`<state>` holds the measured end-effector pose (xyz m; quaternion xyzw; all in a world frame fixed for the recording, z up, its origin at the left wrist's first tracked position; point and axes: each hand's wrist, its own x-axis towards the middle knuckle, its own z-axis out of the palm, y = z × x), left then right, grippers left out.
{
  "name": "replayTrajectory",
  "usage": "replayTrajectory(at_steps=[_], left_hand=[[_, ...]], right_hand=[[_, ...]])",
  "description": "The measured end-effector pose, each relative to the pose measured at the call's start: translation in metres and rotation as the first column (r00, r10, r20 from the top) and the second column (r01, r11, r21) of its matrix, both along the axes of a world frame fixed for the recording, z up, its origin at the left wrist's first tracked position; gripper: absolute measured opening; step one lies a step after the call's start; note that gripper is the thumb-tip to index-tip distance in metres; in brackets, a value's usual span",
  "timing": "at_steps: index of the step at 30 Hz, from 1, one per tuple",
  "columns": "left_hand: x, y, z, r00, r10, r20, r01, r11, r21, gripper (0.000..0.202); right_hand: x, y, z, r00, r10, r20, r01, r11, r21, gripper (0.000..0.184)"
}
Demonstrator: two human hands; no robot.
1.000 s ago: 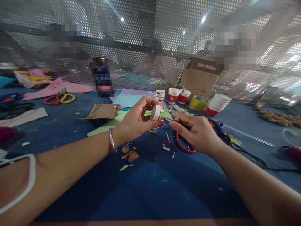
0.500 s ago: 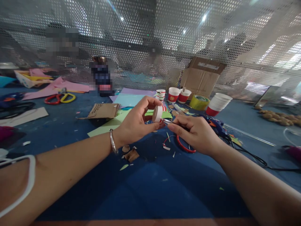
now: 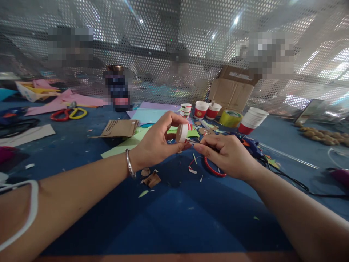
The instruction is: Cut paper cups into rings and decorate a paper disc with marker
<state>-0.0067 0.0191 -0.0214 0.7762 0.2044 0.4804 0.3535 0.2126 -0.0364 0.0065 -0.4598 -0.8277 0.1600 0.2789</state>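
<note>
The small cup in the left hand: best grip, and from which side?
I'd pinch the cup by its round wall near the base, coming from the left, fingers above and thumb below, as the left hand does. The white base faces left and the red-marked end points right, close to the scissors in the right hand.

Held cup (image 3: pixel 180 134): matt paper. Bracelet (image 3: pixel 129 163): polished metal. Tape roll (image 3: pixel 229 119), far right: glossy plastic. Carton (image 3: pixel 228 95): matt cardboard.

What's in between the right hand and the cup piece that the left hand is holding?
Scissor blades! The head view shows them poking out from the right hand toward the cup piece.
</note>
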Motion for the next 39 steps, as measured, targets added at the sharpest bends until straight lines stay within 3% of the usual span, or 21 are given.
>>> replayTrajectory(at_steps=[3, 6, 11, 19, 21, 22, 23, 25, 28, 30, 32, 35, 39], left_hand=[[0.0, 0.0, -0.001, 1.0, 0.012, 0.009, -0.012, 0.999, 0.039, 0.046], [-0.001, -0.004, 0.001, 0.996, 0.09, -0.005, -0.088, 0.979, 0.185, 0.044], [-0.005, -0.012, 0.01, 0.939, 0.33, -0.094, -0.245, 0.836, 0.491, 0.034], [-0.004, -0.021, 0.022, 0.782, 0.593, -0.194, -0.251, 0.583, 0.773, 0.019], [-0.004, -0.021, 0.022, 0.757, 0.618, -0.211, -0.227, 0.552, 0.803, 0.021], [-0.005, -0.02, 0.022, 0.758, 0.615, -0.216, -0.231, 0.564, 0.793, 0.021], [-0.005, -0.018, 0.021, 0.768, 0.601, -0.221, -0.248, 0.597, 0.763, 0.022], [-0.006, -0.015, 0.019, 0.807, 0.538, -0.243, -0.286, 0.717, 0.636, 0.028], [-0.007, -0.008, 0.016, 0.877, 0.372, -0.304, -0.27, 0.905, 0.329, 0.042], [-0.008, -0.003, 0.014, 0.911, 0.257, -0.324, -0.227, 0.966, 0.127, 0.045], [-0.008, 0.001, 0.013, 0.939, 0.159, -0.306, -0.183, 0.982, -0.05, 0.049], [-0.006, 0.004, 0.011, 0.971, 0.007, -0.238, -0.076, 0.956, -0.282, 0.046], [-0.002, 0.002, 0.011, 0.976, -0.149, -0.16, 0.07, 0.906, -0.417, 0.034]], right_hand=[[-0.001, -0.001, 0.001, 1.0, 0.007, -0.014, -0.007, 1.0, -0.028, 0.042], [-0.003, 0.0, 0.001, 1.0, 0.002, -0.007, -0.002, 1.0, -0.02, 0.042], [-0.006, -0.001, -0.001, 0.998, -0.06, 0.011, 0.06, 0.998, 0.026, 0.041], [-0.014, -0.002, -0.007, 0.983, -0.181, 0.042, 0.178, 0.982, 0.067, 0.045], [-0.016, -0.002, -0.008, 0.98, -0.193, 0.055, 0.189, 0.979, 0.073, 0.045], [-0.016, -0.002, -0.008, 0.979, -0.194, 0.062, 0.19, 0.979, 0.074, 0.045], [-0.017, -0.002, -0.009, 0.979, -0.193, 0.07, 0.188, 0.979, 0.074, 0.044], [-0.016, -0.001, -0.009, 0.977, -0.194, 0.09, 0.187, 0.979, 0.08, 0.044], [-0.012, -0.001, -0.007, 0.97, -0.205, 0.13, 0.19, 0.975, 0.116, 0.044], [-0.009, -0.001, -0.006, 0.964, -0.221, 0.147, 0.198, 0.967, 0.16, 0.043], [-0.005, 0.0, -0.004, 0.96, -0.229, 0.161, 0.194, 0.959, 0.209, 0.042], [0.0, 0.001, -0.002, 0.957, -0.231, 0.174, 0.18, 0.947, 0.265, 0.04], [0.003, 0.003, -0.002, 0.961, -0.227, 0.159, 0.177, 0.944, 0.28, 0.037]])
